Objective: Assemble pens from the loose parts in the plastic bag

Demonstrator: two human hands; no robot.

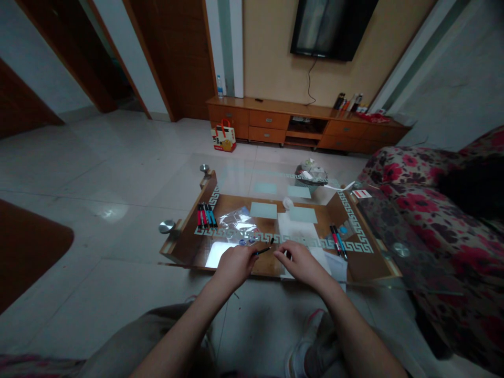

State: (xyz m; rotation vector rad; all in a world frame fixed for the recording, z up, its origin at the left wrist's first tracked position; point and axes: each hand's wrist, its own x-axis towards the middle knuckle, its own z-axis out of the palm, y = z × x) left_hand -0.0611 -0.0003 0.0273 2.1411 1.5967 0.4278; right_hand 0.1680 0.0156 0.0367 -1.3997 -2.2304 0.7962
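Note:
Over the near edge of the glass table, my left hand (237, 262) is closed round a dark pen (263, 251) with a bit of blue, its tip pointing right. Just right of that tip, my right hand (298, 258) has its fingers curled together, with a small dark item partly showing at them, too small to name. Several red and blue pens (207, 216) lie side by side at the table's left. Another small group of red and blue pens (338, 241) lies at the right. Clear plastic packaging (239, 223) rests between the left pens and my hands.
The glass table (240, 181) has patterned borders and a basket of bags (311, 172) at its far side. A flowered sofa (417, 178) stands right. Beyond are a wooden TV cabinet (269, 119) and a paper bag (223, 138) on the floor.

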